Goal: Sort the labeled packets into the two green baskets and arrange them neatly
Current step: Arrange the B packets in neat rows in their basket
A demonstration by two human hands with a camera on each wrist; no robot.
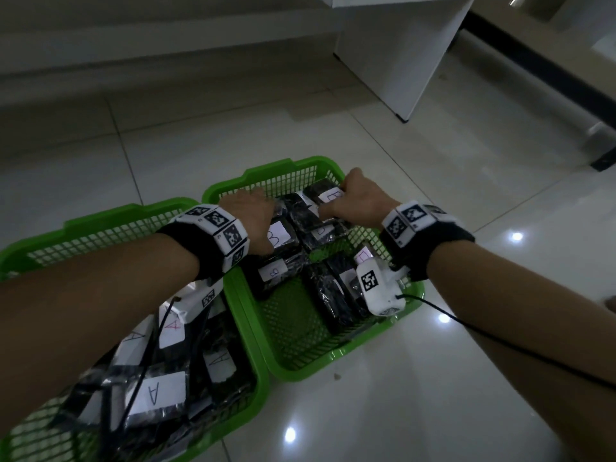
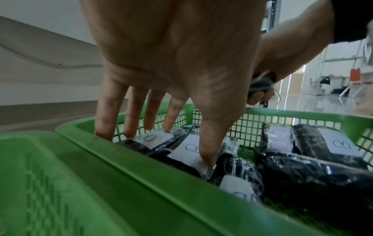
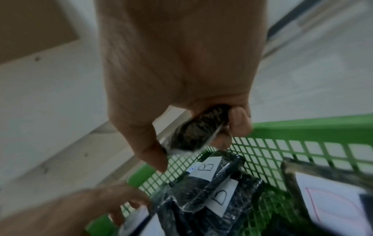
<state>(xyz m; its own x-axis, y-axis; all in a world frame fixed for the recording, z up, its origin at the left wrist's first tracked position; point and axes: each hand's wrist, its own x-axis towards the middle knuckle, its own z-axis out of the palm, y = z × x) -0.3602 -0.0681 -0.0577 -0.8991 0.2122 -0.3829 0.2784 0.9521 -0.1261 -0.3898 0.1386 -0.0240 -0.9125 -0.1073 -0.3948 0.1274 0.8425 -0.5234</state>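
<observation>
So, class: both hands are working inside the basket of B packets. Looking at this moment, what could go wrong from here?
1. The right hand grips one black plastic-wrapped packet by its end above the green mesh basket; the slick wrap might slip.
2. The left hand presses straight fingers on leaning B-labelled packets; pushing may topple them.
3. A black cable trails beside the basket and could snag.

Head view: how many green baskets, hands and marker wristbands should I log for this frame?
green baskets: 2
hands: 2 (left hand; right hand, gripping a packet)
marker wristbands: 2
total: 6
</observation>
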